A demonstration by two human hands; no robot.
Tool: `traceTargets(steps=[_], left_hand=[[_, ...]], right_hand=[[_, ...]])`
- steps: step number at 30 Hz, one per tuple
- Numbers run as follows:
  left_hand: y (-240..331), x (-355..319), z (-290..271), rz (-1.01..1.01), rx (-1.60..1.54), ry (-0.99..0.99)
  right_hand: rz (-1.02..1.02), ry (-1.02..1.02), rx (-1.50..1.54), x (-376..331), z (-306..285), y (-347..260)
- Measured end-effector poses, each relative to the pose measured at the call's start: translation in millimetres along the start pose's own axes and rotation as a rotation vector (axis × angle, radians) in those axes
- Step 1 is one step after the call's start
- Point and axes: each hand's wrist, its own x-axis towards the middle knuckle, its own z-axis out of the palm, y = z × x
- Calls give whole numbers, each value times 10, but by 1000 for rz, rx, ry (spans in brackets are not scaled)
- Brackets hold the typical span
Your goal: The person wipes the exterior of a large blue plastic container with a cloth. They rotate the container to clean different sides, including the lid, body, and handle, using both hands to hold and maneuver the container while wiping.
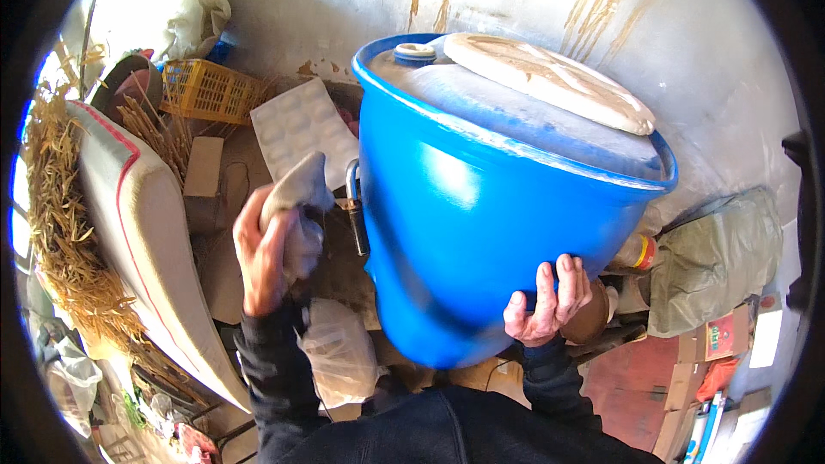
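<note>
A large blue plastic barrel [464, 232] stands tilted in front of me, its dusty top facing up. On that top lie a round white slab-like lid [554, 84], stained brown, and a small screw cap [414, 53]. To the barrel's left, my left hand [262, 253] is closed around a crumpled grey cloth [301, 185], which is slightly blurred. My right hand [550, 302] is against the barrel's lower right side, palm up with the fingers apart. A metal fitting with a dark grip [357, 215] shows at the barrel's left edge.
A pale mattress-like pad [150, 215] with red piping leans at left beside dry stalks [64, 206]. Behind are a yellow crate [210, 90] and a white dimpled tray [305, 133]. A plastic bag [339, 352] lies below; a grey-green sack [718, 262] and cardboard boxes [729, 332] sit at right.
</note>
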Motion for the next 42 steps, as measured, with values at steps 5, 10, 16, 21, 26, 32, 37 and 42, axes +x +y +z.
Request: traceTargets(steps=[5, 10, 16, 21, 26, 32, 37, 42], left_hand=[[464, -951, 549, -230, -445, -5], [682, -1537, 1296, -330, -571, -146], [842, -1973, 1949, -157, -669, -461], [890, -2007, 2114, -187, -538, -615], [909, -1802, 2161, 353, 168, -363], [763, -1692, 2348, 603, 736, -244], [581, -1824, 2518, 561, 830, -185], [534, -1840, 2577, 597, 864, -160]], right_hand=[[13, 3, 65, 132, -73, 12], [149, -133, 463, 181, -408, 24], [398, -258, 992, 5, -888, -244], [494, -233, 945, -200, -1201, 160], [595, 8, 708, -232, -1229, 847], [894, 293, 903, -21, -701, 1616], [616, 71, 698, -148, -674, 1273], [373, -112, 710, -249, -844, 944]])
